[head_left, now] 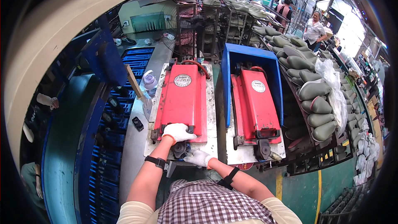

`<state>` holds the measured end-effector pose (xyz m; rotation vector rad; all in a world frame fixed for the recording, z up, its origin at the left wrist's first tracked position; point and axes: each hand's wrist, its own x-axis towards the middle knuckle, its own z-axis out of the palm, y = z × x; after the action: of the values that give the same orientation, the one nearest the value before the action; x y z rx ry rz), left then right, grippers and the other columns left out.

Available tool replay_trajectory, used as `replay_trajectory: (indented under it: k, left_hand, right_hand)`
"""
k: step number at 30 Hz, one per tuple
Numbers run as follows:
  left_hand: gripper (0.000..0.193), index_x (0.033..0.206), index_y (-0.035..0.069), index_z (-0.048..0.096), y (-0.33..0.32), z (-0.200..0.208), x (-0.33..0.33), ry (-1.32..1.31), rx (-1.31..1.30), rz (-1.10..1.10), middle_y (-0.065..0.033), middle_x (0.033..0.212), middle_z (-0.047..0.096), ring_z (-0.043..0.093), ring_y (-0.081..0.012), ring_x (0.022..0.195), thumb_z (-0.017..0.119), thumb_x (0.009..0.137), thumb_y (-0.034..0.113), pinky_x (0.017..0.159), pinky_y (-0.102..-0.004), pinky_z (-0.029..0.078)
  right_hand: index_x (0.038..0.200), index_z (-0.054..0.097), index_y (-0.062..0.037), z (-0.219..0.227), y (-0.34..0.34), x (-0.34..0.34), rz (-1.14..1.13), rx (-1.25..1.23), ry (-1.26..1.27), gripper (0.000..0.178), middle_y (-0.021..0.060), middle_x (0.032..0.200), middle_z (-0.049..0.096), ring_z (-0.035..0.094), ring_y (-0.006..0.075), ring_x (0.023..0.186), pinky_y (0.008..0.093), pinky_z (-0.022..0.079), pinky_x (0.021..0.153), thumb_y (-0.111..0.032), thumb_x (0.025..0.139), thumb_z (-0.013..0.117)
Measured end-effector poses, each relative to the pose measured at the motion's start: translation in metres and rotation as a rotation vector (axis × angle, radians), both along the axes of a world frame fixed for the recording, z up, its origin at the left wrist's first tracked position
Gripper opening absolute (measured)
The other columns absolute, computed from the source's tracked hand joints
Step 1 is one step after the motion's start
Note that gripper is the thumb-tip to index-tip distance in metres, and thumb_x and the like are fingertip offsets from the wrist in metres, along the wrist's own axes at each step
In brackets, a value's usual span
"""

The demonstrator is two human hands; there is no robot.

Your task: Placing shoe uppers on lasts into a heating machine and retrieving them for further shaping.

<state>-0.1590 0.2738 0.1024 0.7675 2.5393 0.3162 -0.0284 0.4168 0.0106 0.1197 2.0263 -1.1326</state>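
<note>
Two red press machines stand side by side in front of me, each with a round pale label on its lid. My left hand (pixel 177 132), in a white knit glove, closes over the black handle at the front end of the left red lid (pixel 178 99). My right hand (pixel 199 158), also gloved, is at the front edge of the same machine's white base (pixel 210 141), beside a dark latch block (pixel 179 150). Its fingers look curled, and what they grip is hidden. The right red lid (pixel 259 97) is down under a blue hood (pixel 253 52), untouched.
A blue-framed conveyor (pixel 112 141) runs along my left, next to a metal ledge with a clear bottle (pixel 149 81) and a small black object (pixel 137 123). Racks of grey-green shoe forms (pixel 321 105) fill the right side. Two people (pixel 314 31) stand at the back right.
</note>
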Motion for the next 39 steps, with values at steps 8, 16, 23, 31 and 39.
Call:
replay_trajectory:
  k: [8,16,23,31,39]
  left_hand:
    - [0.084,0.105,0.002,0.078,-0.001,-0.005,-0.005,-0.024,0.005,-0.025,-0.0233,0.109,0.075,0.074,-0.0352,0.101,0.066,0.074,0.079,0.092,-0.0438,0.055]
    - [0.085,0.105,0.002,0.078,-0.001,-0.006,-0.006,-0.037,0.002,-0.03,-0.023,0.108,0.076,0.074,-0.0347,0.101,0.064,0.075,0.08,0.091,-0.0442,0.055]
    - [0.084,0.104,0.003,0.078,-0.002,-0.008,-0.006,-0.029,0.009,-0.023,-0.0224,0.107,0.076,0.074,-0.0347,0.101,0.064,0.075,0.081,0.091,-0.0445,0.055]
    - [0.084,0.104,0.004,0.079,0.0,-0.006,-0.005,-0.03,0.009,-0.031,-0.0217,0.108,0.076,0.074,-0.0348,0.101,0.064,0.075,0.081,0.092,-0.0442,0.055]
    - [0.083,0.105,0.004,0.079,0.0,-0.008,-0.006,-0.03,-0.001,-0.024,-0.0217,0.108,0.076,0.074,-0.0345,0.101,0.064,0.075,0.08,0.092,-0.0441,0.055]
  right_hand:
    - [0.138,0.061,0.0008,-0.022,-0.005,0.009,-0.139,0.03,0.281,0.072,0.0164,0.099,0.076,0.069,0.0239,0.077,0.0378,0.055,0.074,-0.052,0.091,0.073]
    - [0.14,0.063,-0.0009,-0.028,-0.004,0.009,-0.135,0.022,0.288,0.074,0.0236,0.131,0.07,0.066,0.0373,0.122,0.0396,0.048,0.107,-0.057,0.091,0.067]
    - [0.143,0.058,0.0035,-0.026,-0.006,0.01,-0.145,-0.009,0.297,0.071,0.0197,0.128,0.071,0.069,0.0286,0.113,0.0364,0.051,0.101,-0.045,0.093,0.074]
    - [0.145,0.054,0.0069,-0.031,-0.005,0.009,-0.2,-0.07,0.234,0.075,0.0226,0.136,0.067,0.066,0.0294,0.121,0.036,0.048,0.107,-0.042,0.093,0.076]
    - [0.146,0.054,0.0049,-0.04,-0.004,0.008,-0.169,-0.037,0.273,0.073,0.0215,0.14,0.066,0.063,0.03,0.128,0.0355,0.046,0.111,-0.042,0.094,0.075]
